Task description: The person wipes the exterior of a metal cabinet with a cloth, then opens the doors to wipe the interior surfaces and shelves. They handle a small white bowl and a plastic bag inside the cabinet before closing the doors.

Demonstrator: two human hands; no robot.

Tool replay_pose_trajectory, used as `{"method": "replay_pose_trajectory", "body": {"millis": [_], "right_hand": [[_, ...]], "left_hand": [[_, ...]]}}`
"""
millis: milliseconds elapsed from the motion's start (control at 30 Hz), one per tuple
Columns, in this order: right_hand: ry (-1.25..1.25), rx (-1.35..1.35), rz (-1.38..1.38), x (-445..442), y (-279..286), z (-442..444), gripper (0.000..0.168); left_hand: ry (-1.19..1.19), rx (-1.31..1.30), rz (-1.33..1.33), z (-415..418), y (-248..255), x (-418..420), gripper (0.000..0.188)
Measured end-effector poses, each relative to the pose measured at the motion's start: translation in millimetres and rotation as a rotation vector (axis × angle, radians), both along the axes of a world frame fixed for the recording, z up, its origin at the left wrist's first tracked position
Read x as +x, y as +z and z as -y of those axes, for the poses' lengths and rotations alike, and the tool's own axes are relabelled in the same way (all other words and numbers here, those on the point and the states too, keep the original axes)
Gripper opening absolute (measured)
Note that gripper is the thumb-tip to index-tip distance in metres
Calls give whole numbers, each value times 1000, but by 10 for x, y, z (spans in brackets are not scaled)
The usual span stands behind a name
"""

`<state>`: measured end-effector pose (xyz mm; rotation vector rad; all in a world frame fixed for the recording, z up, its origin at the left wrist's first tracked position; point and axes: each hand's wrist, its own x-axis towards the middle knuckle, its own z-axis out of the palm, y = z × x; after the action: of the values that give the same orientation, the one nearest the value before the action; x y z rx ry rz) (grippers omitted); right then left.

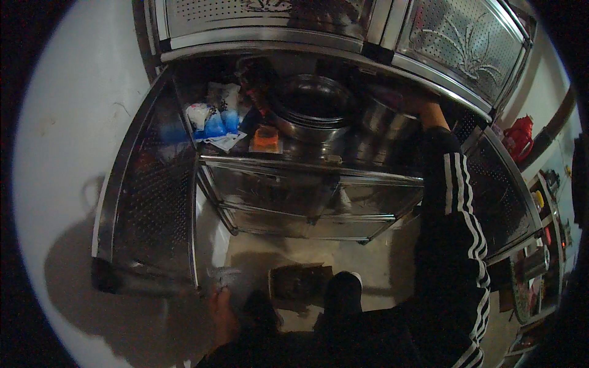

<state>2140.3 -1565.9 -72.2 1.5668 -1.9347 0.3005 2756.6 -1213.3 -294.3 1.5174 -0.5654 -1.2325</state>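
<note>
My right hand (421, 103) reaches into the dark metal cabinet at the rim of a stainless steel pot (389, 117); its fingers are lost in shadow. Left of that pot sits a stack of steel basins (313, 108). At the bottom left, my left hand (223, 308) hangs low near the lower edge of the open left cabinet door (152, 207). A pale, blurred thing (223, 277) shows at its fingertips, and the grip is unclear. On the shelf's left part are blue and white plastic packets (214, 119) and an orange container (266, 138).
An upper cabinet door (271, 18) with perforated metal spans the top. The right lower door (501, 198) stands open beside my right arm. Lower drawers (271, 193) lie beneath the shelf. A red object (520, 138) and a cluttered rack (536, 257) are at far right.
</note>
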Motion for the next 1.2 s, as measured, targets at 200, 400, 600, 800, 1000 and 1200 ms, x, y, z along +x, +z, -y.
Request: {"method": "replay_pose_trajectory", "body": {"millis": [200,400,600,800,1000,1200], "right_hand": [[-5,-28,-8,-117,0,-23,42],[-26,-37,-31,-89,-42,-143,42],[-26,-3,-54,9,-72,-181,43],[-11,-2,-62,113,-37,-157,43],[-37,-23,-77,11,-44,-389,43],[-95,-63,-99,-39,64,-597,43]], "left_hand": [[31,48,84,10,156,-37,56],[87,75,1,32,126,-81,62],[40,152,59,1,220,-89,63],[134,87,-54,-4,-165,-45,62],[54,77,-115,-15,-15,-43,62],[1,-10,-66,6,175,-135,52]]}}
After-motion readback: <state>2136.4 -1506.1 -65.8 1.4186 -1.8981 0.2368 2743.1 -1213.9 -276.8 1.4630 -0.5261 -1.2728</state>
